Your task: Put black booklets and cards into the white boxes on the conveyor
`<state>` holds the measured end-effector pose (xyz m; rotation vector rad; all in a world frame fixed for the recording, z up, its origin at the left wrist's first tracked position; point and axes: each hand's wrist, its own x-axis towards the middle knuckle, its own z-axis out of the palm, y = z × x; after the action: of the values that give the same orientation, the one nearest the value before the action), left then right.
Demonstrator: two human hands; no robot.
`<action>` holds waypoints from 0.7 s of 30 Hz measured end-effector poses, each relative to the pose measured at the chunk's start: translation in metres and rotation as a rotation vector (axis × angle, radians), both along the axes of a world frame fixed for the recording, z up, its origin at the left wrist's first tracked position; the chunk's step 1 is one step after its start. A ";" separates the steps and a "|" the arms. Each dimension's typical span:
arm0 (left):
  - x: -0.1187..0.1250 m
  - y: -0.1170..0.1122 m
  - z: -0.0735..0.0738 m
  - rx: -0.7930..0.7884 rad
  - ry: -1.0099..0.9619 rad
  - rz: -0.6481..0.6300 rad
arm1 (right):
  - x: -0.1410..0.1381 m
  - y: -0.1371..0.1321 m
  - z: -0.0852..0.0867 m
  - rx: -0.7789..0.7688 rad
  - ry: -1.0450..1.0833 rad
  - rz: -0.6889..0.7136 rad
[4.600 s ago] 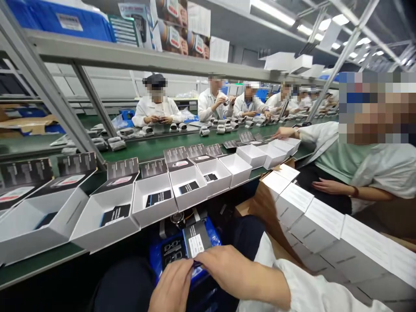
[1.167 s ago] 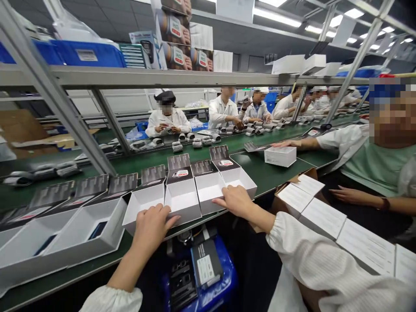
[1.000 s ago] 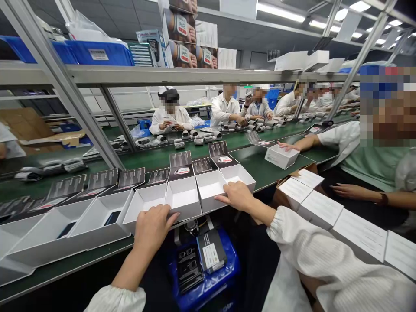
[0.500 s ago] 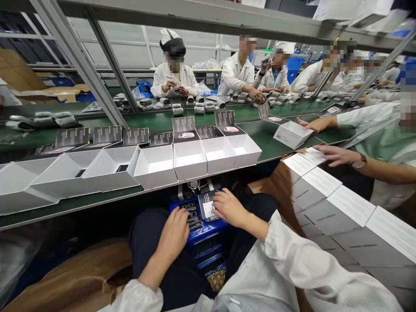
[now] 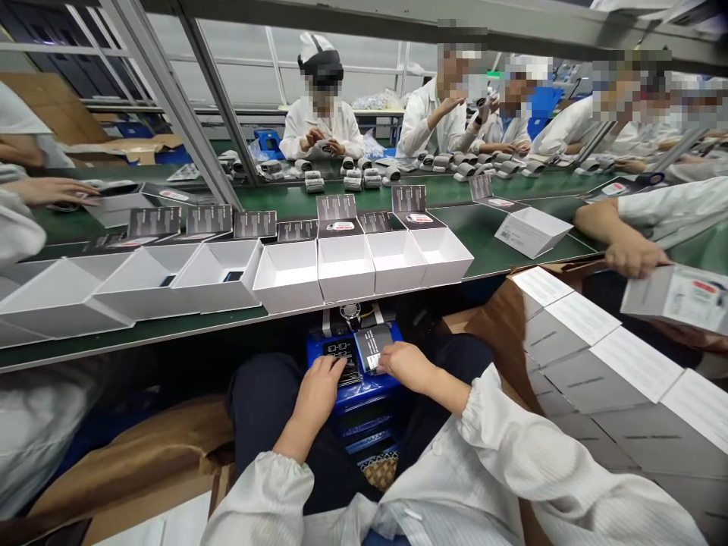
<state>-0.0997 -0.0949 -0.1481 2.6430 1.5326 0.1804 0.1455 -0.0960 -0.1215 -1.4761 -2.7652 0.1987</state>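
Note:
Between my knees is a blue crate with two stacks of flat printed leaflets on it. My left hand bends its fingers over the near edge of the left stack, black leaflets with white line drawings. At the right stack, my right hand pinches the near right corner of a dark grey leaflet with a white label. Both leaflets still lie on their stacks. Several open white boxes stand in a row on the green bench above, their dark printed lids folded back.
Wrapped grey bundles line the far side of the green bench. White boxes fill a carton at my right. A co-worker's hand there holds a closed box. Another person's hand is at far left. A metal post crosses the bench.
My right hand has closed from spread fingers to a pinch at the leaflet's corner. My left hand stays at the black stack. The co-worker at right has picked up a box. The view has shifted.

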 end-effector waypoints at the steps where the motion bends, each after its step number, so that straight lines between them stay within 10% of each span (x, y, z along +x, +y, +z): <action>1: -0.003 -0.003 0.006 0.039 -0.060 0.009 | 0.002 0.001 0.005 -0.035 0.048 -0.045; 5: -0.011 -0.027 0.032 0.136 -0.359 -0.063 | -0.006 -0.012 0.038 -0.085 0.281 -0.237; 8: -0.010 -0.048 0.054 0.166 -0.578 -0.150 | -0.029 -0.041 0.067 -0.146 0.346 -0.071; 13: -0.013 -0.053 0.077 0.408 -0.926 0.212 | -0.064 -0.031 0.122 0.123 0.466 0.107; 16: -0.021 -0.037 0.065 0.395 -0.877 0.302 | -0.093 0.034 0.159 0.351 0.613 0.073; 21: -0.032 -0.019 0.002 0.287 -0.446 -0.059 | -0.132 0.090 0.175 0.387 0.345 -0.002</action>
<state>-0.1316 -0.1142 -0.1465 2.5906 1.3590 0.9777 0.0135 -0.0059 0.0540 -1.2158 -2.3593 -0.0742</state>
